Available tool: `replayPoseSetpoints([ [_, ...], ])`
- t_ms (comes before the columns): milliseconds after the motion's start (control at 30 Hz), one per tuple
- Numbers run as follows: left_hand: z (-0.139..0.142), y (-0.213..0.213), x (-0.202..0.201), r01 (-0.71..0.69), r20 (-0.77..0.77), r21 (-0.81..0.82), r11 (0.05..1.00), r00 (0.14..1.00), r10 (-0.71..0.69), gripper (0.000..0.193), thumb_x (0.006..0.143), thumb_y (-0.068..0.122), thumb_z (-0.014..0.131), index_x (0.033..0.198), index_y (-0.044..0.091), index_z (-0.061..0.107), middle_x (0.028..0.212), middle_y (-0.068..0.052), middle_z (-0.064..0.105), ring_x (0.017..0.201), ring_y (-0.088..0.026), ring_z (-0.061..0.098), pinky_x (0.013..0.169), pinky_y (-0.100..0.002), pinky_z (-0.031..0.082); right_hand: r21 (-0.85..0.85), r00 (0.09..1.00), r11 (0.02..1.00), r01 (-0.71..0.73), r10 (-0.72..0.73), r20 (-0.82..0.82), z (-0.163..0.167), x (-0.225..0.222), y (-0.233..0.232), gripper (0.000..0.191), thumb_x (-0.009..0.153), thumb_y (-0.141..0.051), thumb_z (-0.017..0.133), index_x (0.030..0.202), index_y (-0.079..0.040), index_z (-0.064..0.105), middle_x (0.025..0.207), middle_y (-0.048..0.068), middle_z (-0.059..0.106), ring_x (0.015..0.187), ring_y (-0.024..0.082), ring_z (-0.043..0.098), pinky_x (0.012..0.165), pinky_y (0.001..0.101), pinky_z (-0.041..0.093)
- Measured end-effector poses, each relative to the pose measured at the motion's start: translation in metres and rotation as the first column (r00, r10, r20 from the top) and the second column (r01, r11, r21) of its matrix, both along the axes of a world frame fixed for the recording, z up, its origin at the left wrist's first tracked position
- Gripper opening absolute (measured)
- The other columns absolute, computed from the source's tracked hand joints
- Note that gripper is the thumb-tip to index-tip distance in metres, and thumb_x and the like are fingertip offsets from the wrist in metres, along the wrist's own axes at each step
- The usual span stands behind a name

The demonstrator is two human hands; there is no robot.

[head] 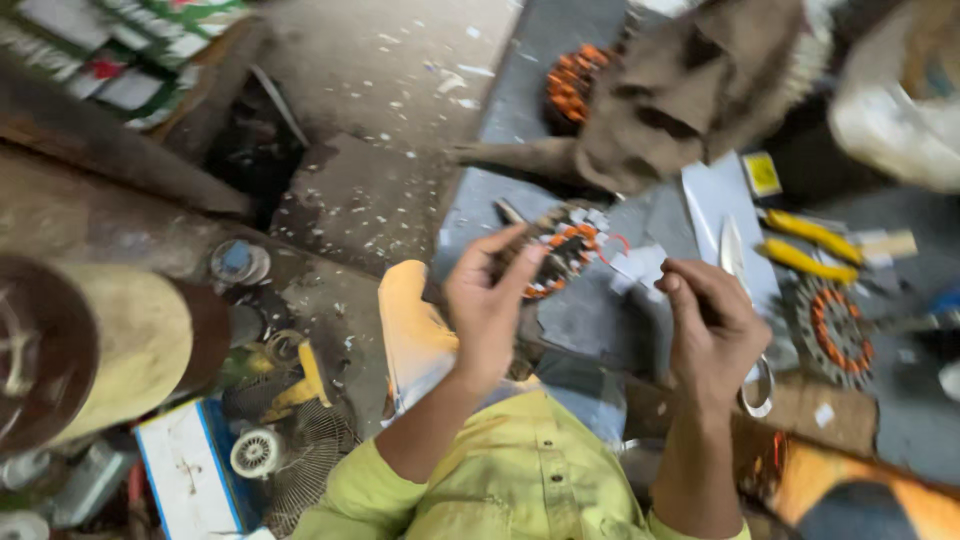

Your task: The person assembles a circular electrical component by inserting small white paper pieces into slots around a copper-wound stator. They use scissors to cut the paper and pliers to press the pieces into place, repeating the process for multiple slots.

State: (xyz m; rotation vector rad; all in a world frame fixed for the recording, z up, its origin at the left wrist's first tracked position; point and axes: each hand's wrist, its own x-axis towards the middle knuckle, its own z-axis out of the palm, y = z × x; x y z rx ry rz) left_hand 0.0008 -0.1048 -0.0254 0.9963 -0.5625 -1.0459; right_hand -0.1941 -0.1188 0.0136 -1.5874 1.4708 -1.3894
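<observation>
Sleeves: nearest to me I see my two yellow-green sleeves, both forearms rising out of them toward the work.
Left hand: my left hand is raised, its fingers bent and closed around the near edge of the small stator, a round piece with orange windings and a dark toothed rim.
Right hand: my right hand is up beside it, thumb and forefinger pressed together; the blur keeps me from telling whether anything thin is caught in that pinch.
Scissors: a pair of scissors lies just behind my right hand, the blade pointing away past the fingertips, the ring handle showing below the wrist.
Paper: pale cut sheets lie beyond my right fingers, on the grey desk.
Second stator: to the right of my right hand, another round toothed stator with an orange ring lies flat.
Pliers: farther right and beyond the fingers, yellow-handled pliers rest on the desk.
Cloth: well beyond both hands, a brown cloth is heaped over another orange-wound part.
Left side: far to the left of my left fingers, a large tan roll and a small white fan part sit among clutter.
</observation>
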Motion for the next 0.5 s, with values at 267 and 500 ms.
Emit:
replayPoseSetpoints([
  [267,0.003,0.002,-0.018,-0.019,-0.067,-0.052,0.998,0.998,0.016,0.027,0.099,0.0,0.068,0.125,-0.004,0.062,0.118,-0.009,0.069,0.108,-0.013,0.064,0.099,-0.028,0.051,-0.156,0.812,0.988,-0.002,-0.09,-0.577,-0.003,-0.041,0.011,0.021,0.091,-0.002,0.078,0.112,-0.002,0.075,0.112,0.012,0.073,0.106,0.031,0.068,0.096,0.0393,0.052],
  [500,-0.013,0.027,-0.013,-0.05,0.107,0.071,0.996,0.993,0.042,0.029,0.103,0.008,0.061,0.13,-0.002,0.063,0.115,-0.008,0.067,0.104,-0.012,0.062,0.092,-0.028,0.051,-0.134,0.783,0.976,-0.174,0.054,-0.62,-0.01,-0.027,-0.01,0.027,0.075,0.001,0.07,0.101,-0.005,0.074,0.106,0.011,0.072,0.103,0.033,0.062,0.093,0.0434,0.048],
])
